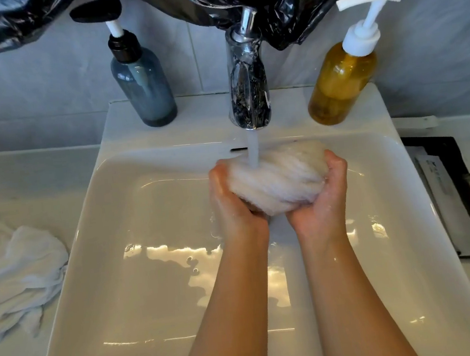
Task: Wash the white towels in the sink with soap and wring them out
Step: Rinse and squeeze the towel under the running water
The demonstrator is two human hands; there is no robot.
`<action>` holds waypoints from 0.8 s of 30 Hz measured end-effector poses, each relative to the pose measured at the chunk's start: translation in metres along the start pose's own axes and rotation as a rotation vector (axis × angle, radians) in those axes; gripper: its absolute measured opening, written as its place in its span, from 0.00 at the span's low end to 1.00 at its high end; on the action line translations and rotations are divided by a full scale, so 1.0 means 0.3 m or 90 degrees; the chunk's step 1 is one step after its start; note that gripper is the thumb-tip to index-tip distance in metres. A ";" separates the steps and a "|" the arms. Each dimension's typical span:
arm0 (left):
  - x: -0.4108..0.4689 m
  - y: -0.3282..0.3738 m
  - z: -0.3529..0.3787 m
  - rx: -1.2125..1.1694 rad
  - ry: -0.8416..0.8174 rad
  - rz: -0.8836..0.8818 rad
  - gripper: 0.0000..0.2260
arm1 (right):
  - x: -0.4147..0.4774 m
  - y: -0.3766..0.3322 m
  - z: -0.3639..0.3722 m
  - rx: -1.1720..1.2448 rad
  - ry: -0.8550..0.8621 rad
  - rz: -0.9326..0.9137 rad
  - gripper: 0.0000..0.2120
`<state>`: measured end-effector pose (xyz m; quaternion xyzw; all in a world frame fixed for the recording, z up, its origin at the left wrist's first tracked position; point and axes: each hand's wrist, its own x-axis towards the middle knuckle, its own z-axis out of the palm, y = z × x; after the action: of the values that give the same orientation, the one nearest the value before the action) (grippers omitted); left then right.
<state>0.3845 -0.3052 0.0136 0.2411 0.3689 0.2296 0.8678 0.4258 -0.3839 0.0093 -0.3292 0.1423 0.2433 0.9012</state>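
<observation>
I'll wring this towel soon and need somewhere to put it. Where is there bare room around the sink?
Bare counter lies behind the towel pile, toward the blue-grey pump bottle, and at front right, past the black tray's near end. The ledge either side of the tap is narrow. The tray side is crowded.

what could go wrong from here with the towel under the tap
The stream from the tap hits the bunched towel gripped by the left hand and right hand; spray may wet the towel pile on the counter. Water seems to pool in the sink and might rise while the tap runs.
</observation>
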 end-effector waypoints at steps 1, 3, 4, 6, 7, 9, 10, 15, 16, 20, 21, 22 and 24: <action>0.010 -0.008 0.006 0.005 0.007 -0.010 0.08 | 0.000 -0.002 0.003 -0.009 -0.005 -0.022 0.13; 0.037 -0.019 0.015 -0.009 0.031 -0.039 0.06 | 0.004 -0.003 -0.001 -0.029 0.006 -0.070 0.20; 0.044 -0.022 0.020 -0.011 0.036 -0.056 0.07 | 0.011 -0.003 -0.007 -0.037 0.015 -0.086 0.25; 0.043 -0.022 0.029 -0.022 0.031 -0.080 0.09 | 0.020 -0.003 -0.019 -0.039 0.012 -0.092 0.28; 0.042 -0.024 0.030 -0.043 0.019 -0.090 0.09 | 0.022 -0.005 -0.026 -0.042 0.007 -0.090 0.30; 0.044 -0.032 0.026 -0.055 0.003 -0.103 0.07 | 0.023 -0.009 -0.034 -0.046 -0.002 -0.097 0.29; 0.047 -0.031 0.023 -0.047 0.000 -0.107 0.06 | 0.023 -0.012 -0.034 -0.052 -0.012 -0.109 0.27; 0.035 -0.018 0.018 -0.034 0.000 -0.135 0.05 | 0.013 -0.015 -0.033 -0.077 -0.069 -0.129 0.16; 0.030 -0.014 0.016 -0.026 0.023 -0.134 0.07 | 0.009 -0.010 -0.034 -0.070 -0.071 -0.116 0.19; 0.020 0.012 0.006 -0.008 0.076 -0.073 0.31 | 0.008 0.008 -0.016 -0.033 -0.084 -0.076 0.21; 0.018 0.019 0.002 -0.025 0.076 -0.057 0.38 | 0.011 0.015 -0.010 -0.041 -0.096 -0.067 0.25; 0.014 0.023 -0.005 -0.031 0.071 -0.035 0.41 | 0.012 0.022 -0.005 -0.047 -0.102 -0.052 0.27; 0.011 0.034 -0.016 -0.011 0.084 0.048 0.36 | 0.016 0.030 0.004 -0.055 -0.084 -0.007 0.23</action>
<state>0.3807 -0.2941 0.0149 0.2318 0.4137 0.2806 0.8345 0.4252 -0.3755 0.0035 -0.3520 0.0704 0.2652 0.8949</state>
